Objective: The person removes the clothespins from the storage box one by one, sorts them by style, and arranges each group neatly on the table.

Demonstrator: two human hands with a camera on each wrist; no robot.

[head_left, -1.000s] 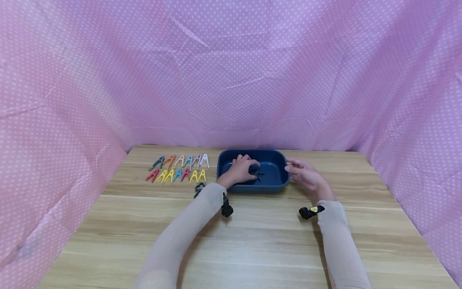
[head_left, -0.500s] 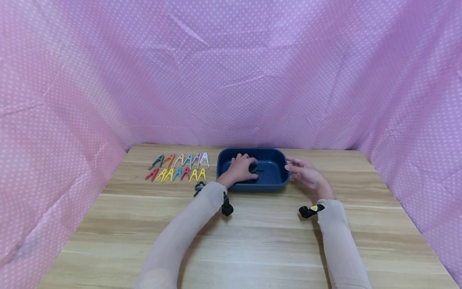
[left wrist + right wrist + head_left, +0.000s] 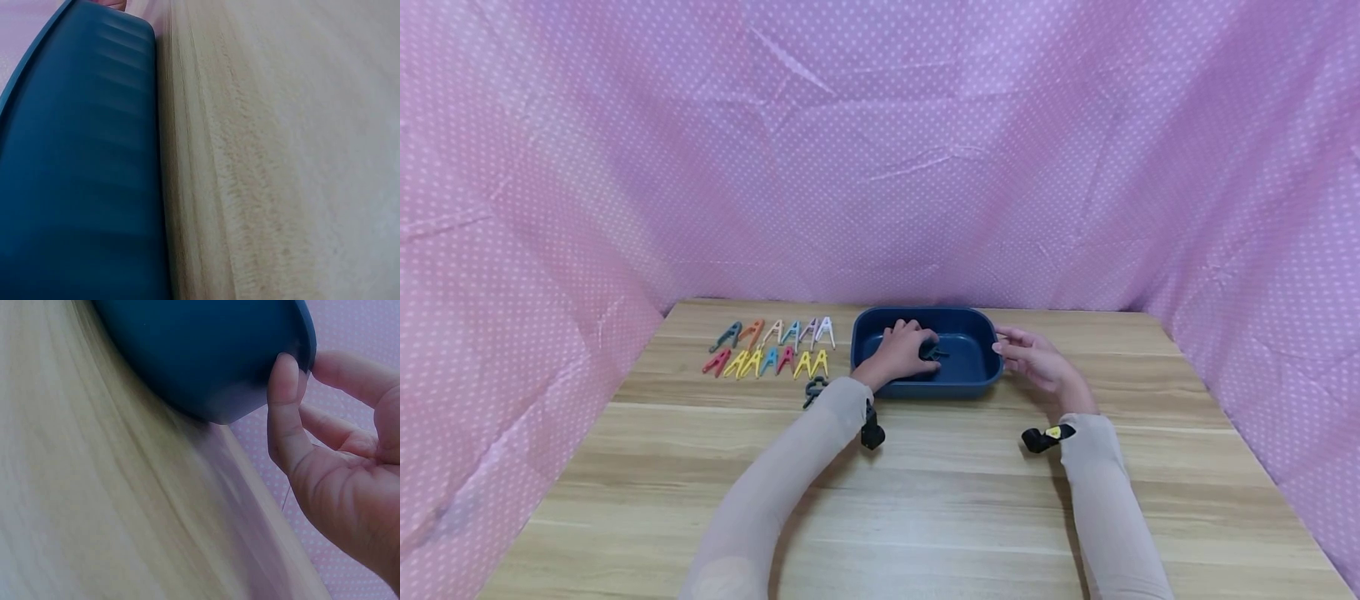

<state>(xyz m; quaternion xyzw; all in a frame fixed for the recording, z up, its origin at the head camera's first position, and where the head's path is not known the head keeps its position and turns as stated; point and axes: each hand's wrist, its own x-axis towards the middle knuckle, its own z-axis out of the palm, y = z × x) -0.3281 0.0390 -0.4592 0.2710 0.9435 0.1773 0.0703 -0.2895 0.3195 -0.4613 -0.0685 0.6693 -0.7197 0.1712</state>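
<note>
My left hand (image 3: pixel 901 350) reaches down into a dark blue rectangular basin (image 3: pixel 977 389). Its thumb and fingers curve round a small dark green clip (image 3: pixel 936 353), partly hidden by the hand. From the right, my right hand (image 3: pixel 1036 360) touches the basin's end, thumb and forefinger fairly straight. In the right wrist view the thumb of this hand (image 3: pixel 350 475) rests on the outer wall by the rim, with the forefinger beside the rim. The left wrist view shows the basin's side wall (image 3: pixel 81 162) and no left fingers.
Left of the basin, two rows of coloured clothespins, including an orange one (image 3: pixel 751 333) and a white one (image 3: pixel 825 331), lie on the wooden table (image 3: pixel 955 500). A dark green piece (image 3: pixel 815 390) lies by the left sleeve. Pink dotted cloth (image 3: pixel 880 167) hangs behind.
The dark green clip has shifted and turned slightly under the left fingers. The right hand keeps its place at the basin's end.
</note>
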